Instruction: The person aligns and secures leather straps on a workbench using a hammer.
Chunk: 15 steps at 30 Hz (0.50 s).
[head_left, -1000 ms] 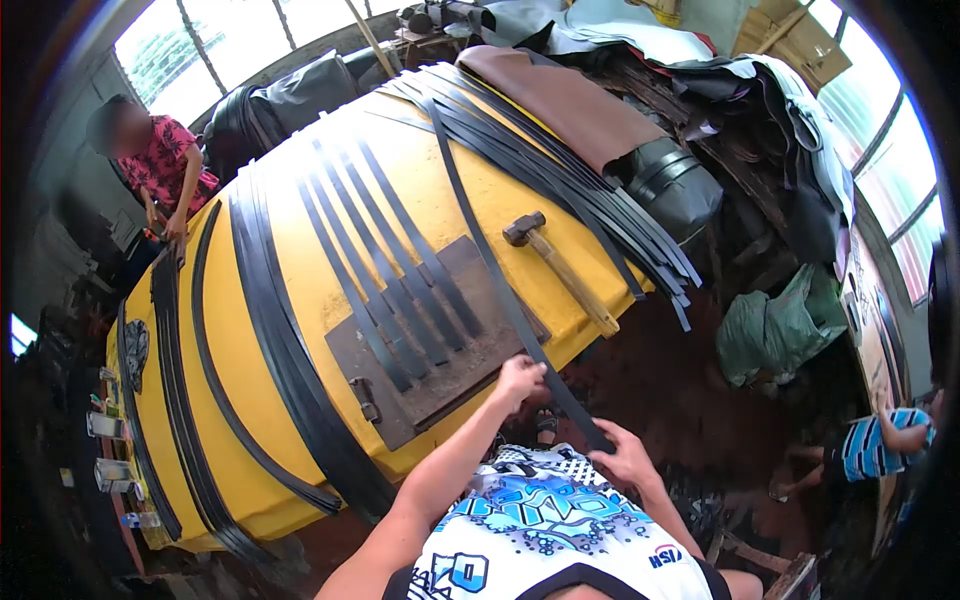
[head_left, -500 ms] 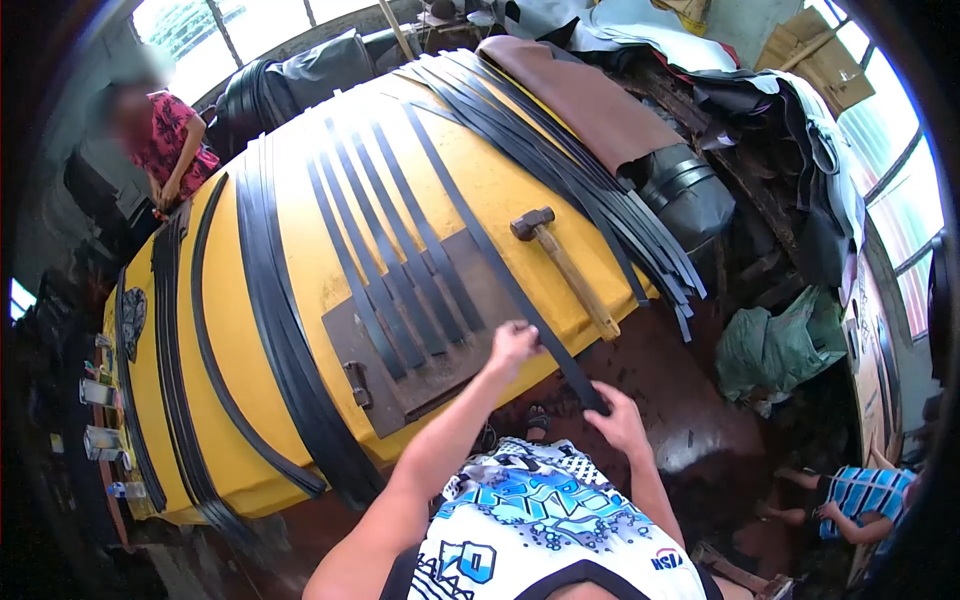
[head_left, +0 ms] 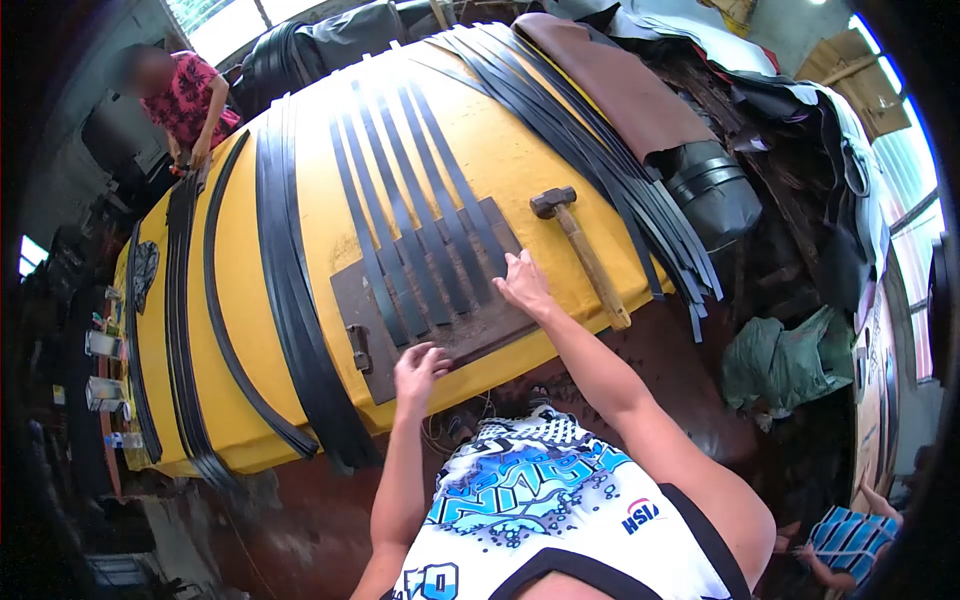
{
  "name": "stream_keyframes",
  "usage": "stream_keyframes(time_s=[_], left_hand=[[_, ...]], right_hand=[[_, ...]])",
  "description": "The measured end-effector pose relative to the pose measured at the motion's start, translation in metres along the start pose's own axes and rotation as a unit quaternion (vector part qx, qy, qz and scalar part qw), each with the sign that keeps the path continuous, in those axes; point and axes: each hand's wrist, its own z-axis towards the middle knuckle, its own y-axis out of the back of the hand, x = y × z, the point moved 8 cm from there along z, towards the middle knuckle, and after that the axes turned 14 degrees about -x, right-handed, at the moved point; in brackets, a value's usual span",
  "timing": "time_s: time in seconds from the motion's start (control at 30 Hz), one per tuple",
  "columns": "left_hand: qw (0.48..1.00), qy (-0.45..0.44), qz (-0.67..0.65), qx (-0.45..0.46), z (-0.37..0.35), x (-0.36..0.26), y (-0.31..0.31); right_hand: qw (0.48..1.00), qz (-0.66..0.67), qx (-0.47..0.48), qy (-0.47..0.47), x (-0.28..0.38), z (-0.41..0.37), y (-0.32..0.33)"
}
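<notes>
Several black strips (head_left: 425, 235) lie side by side on the yellow-covered table, their near ends on a dark brown board (head_left: 490, 335). My right hand (head_left: 525, 285) is at the near end of the rightmost strip (head_left: 455, 185), fingertips apart and touching its end. Over the board's front edge is my left hand (head_left: 420, 372), with fingers loosely bent and apart, holding nothing. A hammer (head_left: 588, 258) with a wooden handle rests to the right of the board. On the board's left side sits a small dark metal piece (head_left: 359, 348).
Bundles of black strips hang over the table (head_left: 350, 285) at left (head_left: 285, 260) and right (head_left: 590, 150). Another person (head_left: 190, 105) works at the far left corner. A green sack (head_left: 785, 360) stands on the floor at right, and someone in blue stripes (head_left: 850, 540) is lower right.
The strip that both hands held over the table edge now lies on the board beside the others. My left hand has let go and moved left; the right has come to the strip's end.
</notes>
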Motion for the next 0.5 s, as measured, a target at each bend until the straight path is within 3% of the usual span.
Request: stream_keyframes(time_s=[0.17, 0.23, 0.33, 0.37, 0.43, 0.5], left_hand=[[0.991, -0.03, -0.007, -0.132, 0.015, -0.001, 0.09], [0.976, -0.087, 0.049, -0.194, 0.025, -0.011, 0.119], [0.878, -0.254, 0.251, -0.32, 0.034, -0.045, 0.145], [0.878, -0.253, 0.253, -0.317, 0.04, -0.048, 0.144], [0.788, -0.318, 0.397, -0.347, 0.045, -0.058, 0.139], [0.804, -0.271, 0.417, -0.327, 0.049, -0.061, 0.129]], right_hand=[[0.999, 0.021, -0.034, 0.004, -0.001, 0.006, -0.009], [0.998, 0.029, -0.053, -0.001, 0.0, 0.009, -0.006], [0.998, 0.025, -0.056, 0.013, -0.001, 0.014, 0.005], [0.996, -0.006, -0.091, 0.015, -0.006, 0.018, 0.023], [0.986, -0.088, -0.14, -0.006, -0.038, 0.024, 0.046], [0.969, -0.181, -0.162, -0.055, -0.083, 0.025, 0.064]])
